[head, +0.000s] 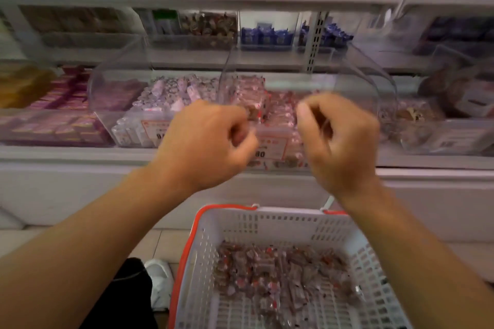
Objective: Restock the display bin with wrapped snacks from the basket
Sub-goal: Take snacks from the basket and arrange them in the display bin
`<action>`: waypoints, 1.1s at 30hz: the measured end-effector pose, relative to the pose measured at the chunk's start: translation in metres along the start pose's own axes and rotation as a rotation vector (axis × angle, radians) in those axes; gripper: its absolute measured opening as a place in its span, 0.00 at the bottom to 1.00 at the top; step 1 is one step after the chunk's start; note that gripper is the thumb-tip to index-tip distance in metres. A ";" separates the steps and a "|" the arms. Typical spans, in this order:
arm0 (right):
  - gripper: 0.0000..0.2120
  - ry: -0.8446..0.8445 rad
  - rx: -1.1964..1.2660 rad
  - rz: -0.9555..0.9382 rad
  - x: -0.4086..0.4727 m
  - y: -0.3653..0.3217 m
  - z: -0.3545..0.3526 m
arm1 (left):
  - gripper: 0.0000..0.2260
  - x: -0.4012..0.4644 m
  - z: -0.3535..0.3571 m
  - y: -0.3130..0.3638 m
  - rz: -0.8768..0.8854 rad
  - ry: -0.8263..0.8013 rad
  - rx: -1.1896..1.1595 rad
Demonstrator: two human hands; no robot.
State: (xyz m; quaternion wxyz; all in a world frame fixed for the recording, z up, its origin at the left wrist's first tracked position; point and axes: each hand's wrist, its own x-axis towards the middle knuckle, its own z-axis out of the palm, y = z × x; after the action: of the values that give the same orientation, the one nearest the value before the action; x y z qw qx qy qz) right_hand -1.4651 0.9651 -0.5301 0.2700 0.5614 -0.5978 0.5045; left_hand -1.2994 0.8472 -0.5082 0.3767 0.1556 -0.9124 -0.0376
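Clear plastic is forming the bin (355, 80) at frame centre, already holding snacks (278, 108). Both hands are hovering at its front opening, the bin lying just beyond the knuckles. The left hand (211, 139) is curling around what looks like a snack; the right hand (339, 136) is curling too, contents unclear through blur. The basket (267, 216), lower centre, is holding more.

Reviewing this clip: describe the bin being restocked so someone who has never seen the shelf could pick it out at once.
Start at the white basket with the red rim on the floor, then look straight up to the lowest shelf. The display bin is the clear curved-front one behind both raised hands. Unlike the bin of pale wrapped snacks to its left, it holds red-and-clear wrapped snacks matching those in the basket.
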 end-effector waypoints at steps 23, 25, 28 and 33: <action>0.45 -1.539 -0.166 1.518 -0.383 0.044 0.036 | 0.34 -0.308 0.269 0.064 -1.434 -1.280 -0.166; 0.44 -1.445 -0.064 1.668 -0.385 0.046 0.038 | 0.15 -0.309 0.276 0.062 -1.413 -1.319 -0.216; 0.28 -1.317 0.090 1.867 -0.384 0.048 0.039 | 0.05 -0.314 0.277 0.062 -1.408 -1.362 -0.376; 0.21 -1.203 0.270 2.037 -0.384 0.057 0.036 | 0.09 -0.312 0.271 0.060 -1.705 -1.190 -0.595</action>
State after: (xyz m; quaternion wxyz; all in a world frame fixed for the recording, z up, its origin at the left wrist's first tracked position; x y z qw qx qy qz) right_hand -1.4243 1.0778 -0.9011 -0.6401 -0.0016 -0.7414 0.2014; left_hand -1.2955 0.9881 -0.9017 -0.2545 0.5982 -0.4946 -0.5770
